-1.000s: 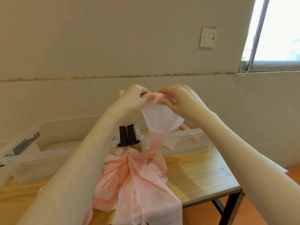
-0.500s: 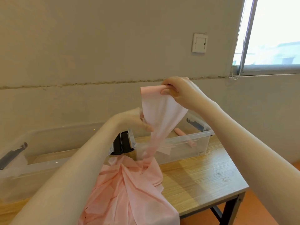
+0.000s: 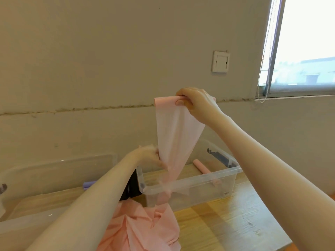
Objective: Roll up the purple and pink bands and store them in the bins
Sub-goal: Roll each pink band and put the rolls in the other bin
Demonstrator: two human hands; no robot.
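The right hand [image 3: 194, 102] pinches the started roll at the top of a thin pink stretch band [image 3: 175, 134], held high; the left hand [image 3: 149, 157] has fingers [image 3: 159, 163] closed on its edge lower down. Best to keep the hanging strip flat and taut while winding, so the roll stays even. Two clear plastic bins: the right bin [image 3: 208, 178] holds one pink roll [image 3: 201, 166], the left bin [image 3: 59, 163] one purple roll [image 3: 88, 184]. More pink band lies heaped [image 3: 145, 227] on the wooden bench [image 3: 226, 227].

Open at the top: right bin [image 3: 192, 187], one pink roll [image 3: 201, 166] against its far side. Across its near rim, pink band [image 3: 174, 134] hanging taut. Bare counter [image 3: 226, 223] right of pink heap [image 3: 145, 230].
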